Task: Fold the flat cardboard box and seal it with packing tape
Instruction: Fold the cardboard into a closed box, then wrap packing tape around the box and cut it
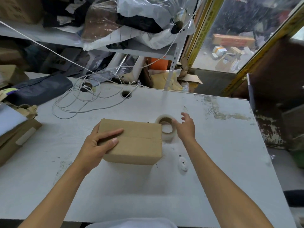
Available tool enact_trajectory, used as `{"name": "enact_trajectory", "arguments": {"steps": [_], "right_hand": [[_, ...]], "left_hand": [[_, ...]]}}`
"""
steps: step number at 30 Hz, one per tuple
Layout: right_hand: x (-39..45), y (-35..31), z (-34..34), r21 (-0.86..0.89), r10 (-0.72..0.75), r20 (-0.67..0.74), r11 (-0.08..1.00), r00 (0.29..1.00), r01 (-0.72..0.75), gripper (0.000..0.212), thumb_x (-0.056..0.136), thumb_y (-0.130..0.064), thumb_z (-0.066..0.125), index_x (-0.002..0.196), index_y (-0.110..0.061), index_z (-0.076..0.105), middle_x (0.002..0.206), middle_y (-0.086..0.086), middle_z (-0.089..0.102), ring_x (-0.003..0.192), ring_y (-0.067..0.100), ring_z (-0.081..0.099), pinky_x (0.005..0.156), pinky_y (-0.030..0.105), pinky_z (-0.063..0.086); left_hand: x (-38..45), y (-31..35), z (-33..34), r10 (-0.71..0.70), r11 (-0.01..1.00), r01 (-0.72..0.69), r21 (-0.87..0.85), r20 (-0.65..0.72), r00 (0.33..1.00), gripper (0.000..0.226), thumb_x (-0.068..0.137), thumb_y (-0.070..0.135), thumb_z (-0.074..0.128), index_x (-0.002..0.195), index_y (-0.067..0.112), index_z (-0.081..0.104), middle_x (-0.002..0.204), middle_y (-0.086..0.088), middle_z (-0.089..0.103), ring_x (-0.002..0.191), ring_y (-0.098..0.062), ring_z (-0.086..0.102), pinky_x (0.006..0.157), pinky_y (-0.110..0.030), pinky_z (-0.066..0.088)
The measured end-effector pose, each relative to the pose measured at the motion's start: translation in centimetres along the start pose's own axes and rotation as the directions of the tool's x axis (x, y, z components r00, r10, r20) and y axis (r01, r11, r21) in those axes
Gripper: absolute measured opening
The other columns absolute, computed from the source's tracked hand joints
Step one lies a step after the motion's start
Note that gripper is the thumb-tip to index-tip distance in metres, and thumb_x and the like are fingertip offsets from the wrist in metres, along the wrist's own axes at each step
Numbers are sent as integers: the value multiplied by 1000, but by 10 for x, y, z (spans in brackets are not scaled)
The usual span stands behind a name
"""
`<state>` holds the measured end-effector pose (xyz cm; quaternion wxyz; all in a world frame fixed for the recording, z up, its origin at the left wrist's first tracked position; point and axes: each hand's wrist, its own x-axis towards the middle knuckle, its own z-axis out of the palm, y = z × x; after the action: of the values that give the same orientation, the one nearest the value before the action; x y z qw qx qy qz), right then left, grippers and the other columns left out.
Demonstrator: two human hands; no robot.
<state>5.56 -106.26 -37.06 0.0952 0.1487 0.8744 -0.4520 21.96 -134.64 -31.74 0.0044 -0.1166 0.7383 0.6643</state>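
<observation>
Reaching in from the near edge of the counter [115,186], two bare forearms frame the work: the left hand [97,145] grips the near-left corner of the cardboard box [136,142], thumb laid across the top and fingers wrapped round the side, so it is clamped on the box and steadies it. That box is already folded into shape and sits about mid-counter, its top flaps closed and meeting along a seam that shows no tape as far as can be seen. Just beyond the box's far-right corner, touching or all but touching it, lies the roll of clear packing tape [167,128], on its side with the brown core facing up. The right hand [185,127] hovers at the roll's right side, fingers spread and slack, holding nothing. Folding looks done, then, and the step in hand is fetching the tape; the next move calls for closing the fingers on the roll, finding its loose end and drawing a strip along the seam while the left hand keeps the flaps down. A small white object [183,163] lies nearer the right edge; a loose white cord [79,99] coils toward the far-left corner
</observation>
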Motion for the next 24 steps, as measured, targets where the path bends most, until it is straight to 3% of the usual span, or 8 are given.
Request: {"name": "enact_trajectory", "arguments": {"steps": [4,6,8,13,16,18,21,24], "right_hand": [[33,19,18,-258,151,113,959,982,-118,48,89,-33,69,130,-14,55,138,14,45,116,31,56,89,34,47],[39,19,24,-272,144,76,955,987,-118,24,91,-29,65,105,-12,58,129,18,54,99,28,58,80,33,46],[41,11,24,-237,125,59,966,990,-108,19,94,-29,60,99,-12,51,115,16,60,93,28,59,76,35,44],[21,-49,-5,127,-26,-95,991,995,38,34,89,-40,65,105,-18,44,97,6,58,81,26,59,60,35,44],[-14,-99,-20,352,-272,-192,878,943,325,43,84,-45,72,113,-29,45,104,-3,59,89,14,63,67,26,53],[-41,-122,-19,509,-363,-133,773,922,378,49,83,-44,75,122,-33,48,119,-2,61,105,13,63,79,23,55],[-74,-131,-3,830,-448,167,544,878,120,49,85,-19,75,128,-24,53,115,1,67,102,15,66,84,31,54],[-104,-115,22,892,-531,392,421,751,-168,44,85,3,60,124,-17,55,113,7,64,101,19,64,86,34,52]], "left_hand": [[0,0,1,2,1000,-2,20,-7,1000,31,88,9,71,109,30,79,143,8,47,127,-3,50,94,-8,43],[0,1,2,15,999,-14,45,-17,1000,31,88,7,70,109,29,79,143,4,48,124,0,51,91,-4,42],[0,1,2,29,998,-28,55,-29,999,33,88,6,70,107,31,79,144,2,47,124,0,51,91,-3,42],[-6,1,6,67,995,-60,78,-91,994,31,82,25,74,99,50,78,144,23,42,129,7,44,93,-1,38],[-10,-5,11,125,985,-97,139,-207,970,32,84,15,78,98,44,80,144,23,40,127,8,44,94,-2,38],[-13,-6,14,149,984,-116,132,-273,951,30,82,14,81,95,40,81,137,21,42,124,2,48,94,-6,42],[-16,-1,16,125,990,-96,107,-314,941,30,79,16,84,93,42,80,127,19,43,118,-1,51,89,-7,44],[-17,7,11,78,992,-49,118,-255,964,37,80,17,85,92,52,78,125,17,41,114,3,52,85,-7,45]]}}
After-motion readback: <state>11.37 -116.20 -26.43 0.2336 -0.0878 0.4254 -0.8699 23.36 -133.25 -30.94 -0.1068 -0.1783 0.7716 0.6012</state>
